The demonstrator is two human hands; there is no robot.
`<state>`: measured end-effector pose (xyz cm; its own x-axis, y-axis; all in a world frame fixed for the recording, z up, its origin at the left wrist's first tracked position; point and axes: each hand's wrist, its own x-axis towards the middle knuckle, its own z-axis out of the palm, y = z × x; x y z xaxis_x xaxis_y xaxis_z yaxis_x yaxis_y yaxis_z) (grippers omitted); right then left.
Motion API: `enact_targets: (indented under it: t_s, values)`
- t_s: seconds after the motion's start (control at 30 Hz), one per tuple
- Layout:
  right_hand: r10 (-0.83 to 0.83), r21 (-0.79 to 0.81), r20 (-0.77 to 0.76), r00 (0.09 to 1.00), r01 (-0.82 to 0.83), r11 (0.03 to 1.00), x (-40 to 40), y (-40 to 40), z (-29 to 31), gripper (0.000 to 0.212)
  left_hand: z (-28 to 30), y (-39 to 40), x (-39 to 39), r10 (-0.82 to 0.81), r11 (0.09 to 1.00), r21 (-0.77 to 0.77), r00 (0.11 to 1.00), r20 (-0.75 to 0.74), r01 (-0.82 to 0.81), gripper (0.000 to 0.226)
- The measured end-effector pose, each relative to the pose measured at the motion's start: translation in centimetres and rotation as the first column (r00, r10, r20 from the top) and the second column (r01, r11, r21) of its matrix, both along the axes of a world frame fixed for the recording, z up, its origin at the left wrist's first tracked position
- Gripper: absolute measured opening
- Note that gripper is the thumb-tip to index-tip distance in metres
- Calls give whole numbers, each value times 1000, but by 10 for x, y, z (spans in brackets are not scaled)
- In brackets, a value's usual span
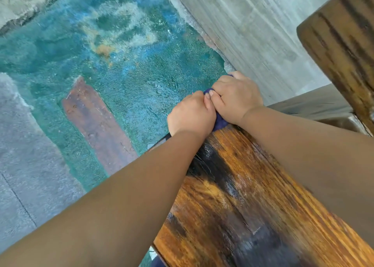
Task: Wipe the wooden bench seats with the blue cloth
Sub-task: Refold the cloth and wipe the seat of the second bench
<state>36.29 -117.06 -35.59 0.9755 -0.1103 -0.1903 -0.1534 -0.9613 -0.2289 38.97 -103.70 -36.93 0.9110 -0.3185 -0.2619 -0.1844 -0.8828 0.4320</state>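
Observation:
A wooden bench seat [253, 202], orange-brown with dark wet streaks, runs from the lower right up to the middle of the head view. At its far end lies a bunched dark blue cloth [220, 121], mostly hidden under my hands. My left hand [191, 114] grips the cloth's left side with curled fingers. My right hand [235, 98] covers the cloth from the right, fingers curled over it. The two hands touch each other above the bench end.
Another wooden plank [344, 50] stands at the upper right. Beyond the bench is a worn floor with peeling teal paint [113, 68], a bare reddish-brown patch [97, 125] and grey concrete [253, 27] at the top right and left.

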Motion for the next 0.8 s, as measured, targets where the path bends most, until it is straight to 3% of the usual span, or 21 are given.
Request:
enact_targets:
  t_s: [0.13,0.3,0.43,0.53,0.63,0.8]
  values:
    - [57,-62,12,998,-57,996,3,0,4,52,4,-1,3,-12,1000,1,1000,-26,12,33]
    - [-91,-3,-4,996,91,996,-14,5,11,41,24,6,14,-150,986,49,981,-125,157,39]
    - [-46,-138,9,999,47,989,-15,27,37,43,52,38,18,-172,981,54,968,-183,185,32]
    - [110,-48,-124,986,-117,992,0,56,67,40,80,88,25,-101,993,35,956,-277,116,27]
    - [255,148,-180,950,-230,962,18,100,113,32,127,162,29,-57,997,29,940,-338,71,25]
    - [470,336,-292,833,-370,866,45,204,199,23,226,293,13,82,994,-31,927,-366,-100,21]
